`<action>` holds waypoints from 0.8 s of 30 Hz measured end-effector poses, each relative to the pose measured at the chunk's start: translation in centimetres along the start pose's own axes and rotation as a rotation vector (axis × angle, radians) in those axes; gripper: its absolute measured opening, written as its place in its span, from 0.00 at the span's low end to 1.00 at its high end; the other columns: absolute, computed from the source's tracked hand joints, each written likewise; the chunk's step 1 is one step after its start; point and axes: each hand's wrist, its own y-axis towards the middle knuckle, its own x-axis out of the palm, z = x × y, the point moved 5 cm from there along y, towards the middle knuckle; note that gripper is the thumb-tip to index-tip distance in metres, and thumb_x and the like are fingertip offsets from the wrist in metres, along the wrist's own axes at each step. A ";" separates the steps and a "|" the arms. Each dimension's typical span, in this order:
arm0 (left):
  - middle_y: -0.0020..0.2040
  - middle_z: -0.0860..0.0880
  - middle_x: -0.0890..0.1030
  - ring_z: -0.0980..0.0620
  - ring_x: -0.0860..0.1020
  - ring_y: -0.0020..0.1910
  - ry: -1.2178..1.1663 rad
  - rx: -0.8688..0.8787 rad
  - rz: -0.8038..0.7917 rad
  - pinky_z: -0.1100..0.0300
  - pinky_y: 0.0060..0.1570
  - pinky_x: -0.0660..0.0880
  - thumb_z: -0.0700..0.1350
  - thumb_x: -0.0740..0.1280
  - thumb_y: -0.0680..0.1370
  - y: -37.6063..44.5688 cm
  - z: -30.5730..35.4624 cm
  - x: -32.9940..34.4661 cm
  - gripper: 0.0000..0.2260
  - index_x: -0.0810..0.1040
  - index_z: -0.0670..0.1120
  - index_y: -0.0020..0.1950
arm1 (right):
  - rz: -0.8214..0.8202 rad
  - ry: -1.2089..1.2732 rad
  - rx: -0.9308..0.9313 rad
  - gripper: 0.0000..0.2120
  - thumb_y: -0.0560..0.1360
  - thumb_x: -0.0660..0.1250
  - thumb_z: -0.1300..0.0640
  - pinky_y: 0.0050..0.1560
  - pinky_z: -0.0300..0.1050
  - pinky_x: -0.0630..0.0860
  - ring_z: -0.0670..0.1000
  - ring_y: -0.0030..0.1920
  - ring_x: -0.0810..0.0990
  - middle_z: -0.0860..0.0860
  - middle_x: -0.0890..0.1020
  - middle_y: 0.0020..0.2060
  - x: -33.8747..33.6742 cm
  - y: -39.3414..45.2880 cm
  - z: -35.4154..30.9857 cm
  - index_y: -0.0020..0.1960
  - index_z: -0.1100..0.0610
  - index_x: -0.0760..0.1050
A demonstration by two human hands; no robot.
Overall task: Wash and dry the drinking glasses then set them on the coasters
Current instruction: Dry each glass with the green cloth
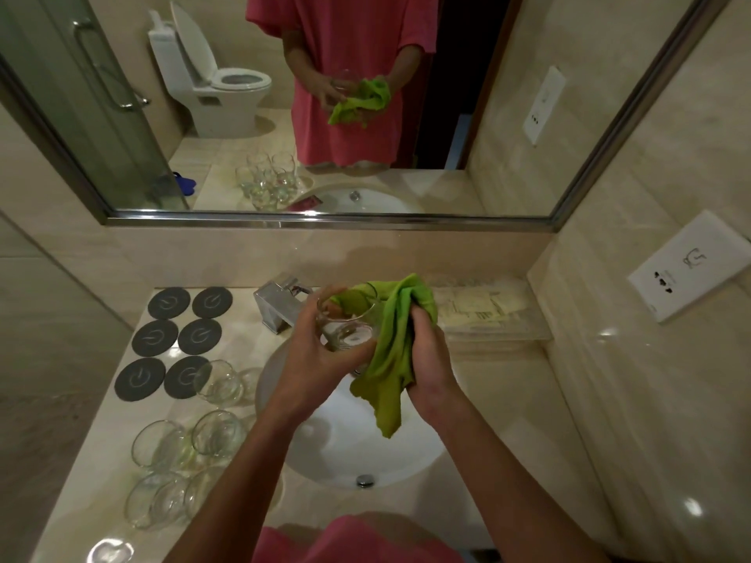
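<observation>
Over the white sink my left hand grips a clear drinking glass, tilted with its mouth toward the wall. My right hand holds a green cloth; part of the cloth is stuffed into the glass and the rest hangs down over the basin. Several more clear glasses stand on the counter left of the sink. Behind them lie several round dark grey coasters, all bare, in two columns.
A chrome faucet stands behind the sink. A clear tray of white sachets sits at the back right by the wall. A mirror hangs above the counter; a wall socket is on the right wall.
</observation>
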 end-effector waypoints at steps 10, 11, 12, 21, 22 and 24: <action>0.56 0.50 0.76 0.53 0.77 0.51 0.342 0.106 -0.006 0.68 0.44 0.75 0.49 0.83 0.62 1.0 -0.1 0.8 0.36 0.71 0.50 0.66 | 0.084 -0.252 -0.027 0.07 0.80 0.67 0.51 0.51 0.49 0.80 0.52 0.51 0.83 0.52 0.85 0.45 -2.8 0.4 -1.3 0.50 0.53 0.82; 0.56 0.50 0.76 0.53 0.77 0.50 0.359 0.108 -0.033 0.68 0.44 0.76 0.49 0.83 0.62 1.1 -0.3 1.5 0.36 0.70 0.50 0.65 | 0.081 -0.310 -0.034 0.06 0.80 0.68 0.52 0.50 0.47 0.79 0.51 0.49 0.83 0.52 0.85 0.45 -3.3 0.4 -1.5 0.50 0.53 0.81; 0.56 0.50 0.76 0.52 0.78 0.50 0.375 0.106 -0.058 0.67 0.44 0.77 0.49 0.83 0.62 1.2 -0.7 2.2 0.36 0.70 0.50 0.65 | 0.081 -0.352 -0.047 0.05 0.80 0.68 0.53 0.47 0.45 0.79 0.50 0.48 0.83 0.52 0.85 0.45 -4.0 0.4 -1.8 0.50 0.52 0.81; 0.58 0.52 0.77 0.53 0.77 0.48 0.596 0.132 -0.412 0.54 0.47 0.78 0.48 0.82 0.61 1.9 -5.5 14.4 0.37 0.69 0.50 0.66 | 0.340 -0.668 -0.066 0.08 0.77 0.70 0.53 0.40 0.44 0.73 0.53 0.42 0.82 0.54 0.84 0.39 -16.7 -1.7 -4.3 0.46 0.58 0.81; 0.59 0.52 0.76 0.53 0.77 0.49 0.630 0.135 -0.459 0.54 0.48 0.77 0.48 0.82 0.62 1.9 -6.0 16.2 0.37 0.69 0.49 0.66 | 0.380 -0.723 -0.054 0.09 0.77 0.71 0.52 0.39 0.45 0.72 0.54 0.43 0.81 0.53 0.83 0.39 -18.5 -2.0 -4.5 0.46 0.57 0.81; 0.63 0.51 0.75 0.51 0.77 0.54 0.679 0.146 -0.550 0.53 0.51 0.77 0.48 0.81 0.63 1.8 -6.9 19.7 0.37 0.68 0.49 0.68 | 0.466 -0.787 -0.023 0.10 0.76 0.71 0.50 0.41 0.44 0.70 0.57 0.46 0.82 0.55 0.84 0.42 -22.1 -2.6 -4.9 0.48 0.57 0.81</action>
